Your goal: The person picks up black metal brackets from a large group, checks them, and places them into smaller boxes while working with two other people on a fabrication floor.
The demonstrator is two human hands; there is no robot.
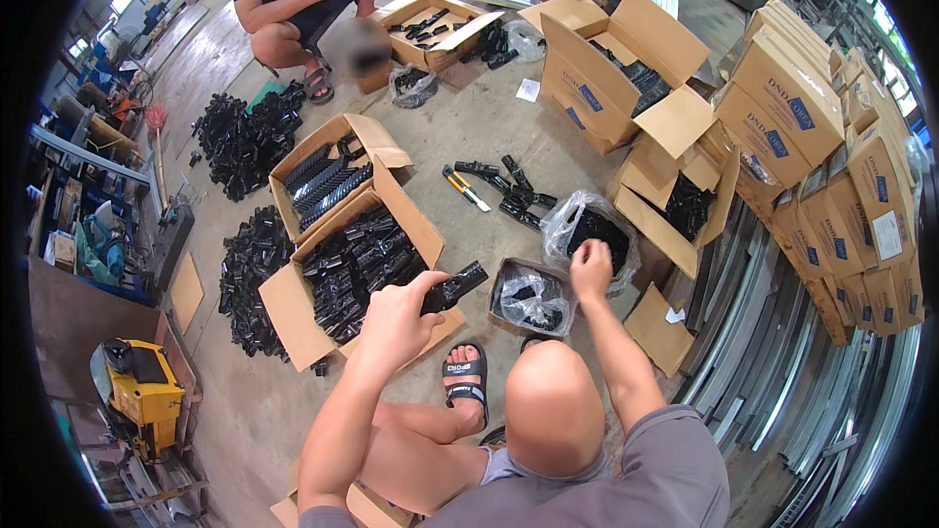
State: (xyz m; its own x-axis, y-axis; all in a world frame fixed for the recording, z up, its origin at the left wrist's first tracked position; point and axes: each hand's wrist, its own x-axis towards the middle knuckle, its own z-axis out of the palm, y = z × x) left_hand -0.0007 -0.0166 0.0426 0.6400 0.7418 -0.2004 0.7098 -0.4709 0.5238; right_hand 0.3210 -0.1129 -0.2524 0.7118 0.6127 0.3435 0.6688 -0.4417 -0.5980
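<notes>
My left hand [399, 318] is closed round a glossy black plastic part [458, 286], a short tubular piece that juts out to the right. Its fingers are partly hidden behind the hand. My right hand [592, 272] dips into a clear plastic bag [559, 235] of small black pieces [599, 233], fingertips bunched together; whatever they pinch is too small to see. Just left of that bag stands a small open box [502, 308] lined with clear plastic, with more black pieces inside. Below my left hand, an open carton [416, 225] holds many black parts [357, 259].
A yellow-handled cutter [465, 188] lies beside loose black parts [514, 186]. Piles of black parts [249, 132] sit at left. Open cartons [587, 88] and stacked boxes [782, 103] stand at right, near long metal profiles [753, 352]. Two people [293, 0] crouch across from me, holding black parts.
</notes>
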